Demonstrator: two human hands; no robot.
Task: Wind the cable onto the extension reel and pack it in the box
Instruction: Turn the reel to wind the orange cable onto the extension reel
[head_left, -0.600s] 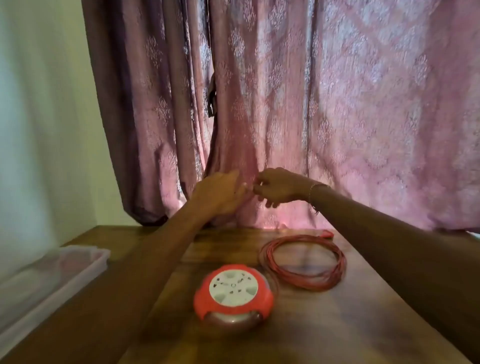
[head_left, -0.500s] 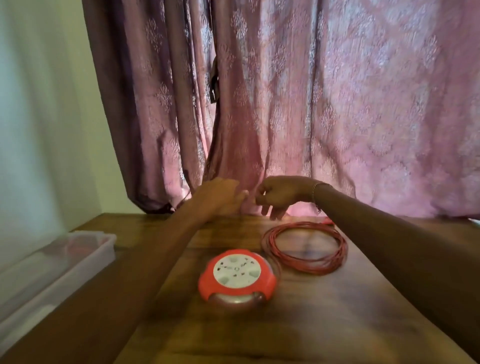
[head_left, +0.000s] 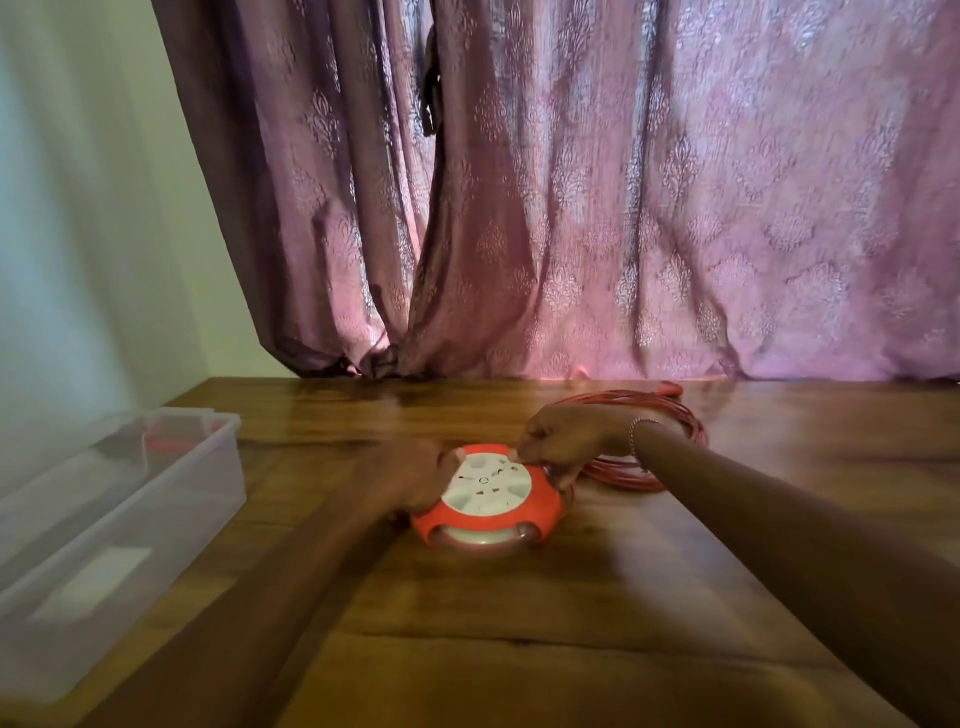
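- Both hands on the reel (head_left: 488, 501) mid-table: right hand (head_left: 563, 441) pinching its far edge, left hand (head_left: 415, 480) blurry, grip unclear.
- Cable (head_left: 670, 415) sits loose behind, box (head_left: 119, 525) at left.
- Risk: loose coils probably tangle or drag off the table if wound too fast.

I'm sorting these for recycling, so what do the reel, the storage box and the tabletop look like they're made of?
Reel: looks like moulded plastic, an orange-red shell with a white socket face, smooth.
Box: translucent plastic; its contents show dimly through the walls.
Tabletop: seems to be wood or wood veneer, with brown grain and a glossy sheen.
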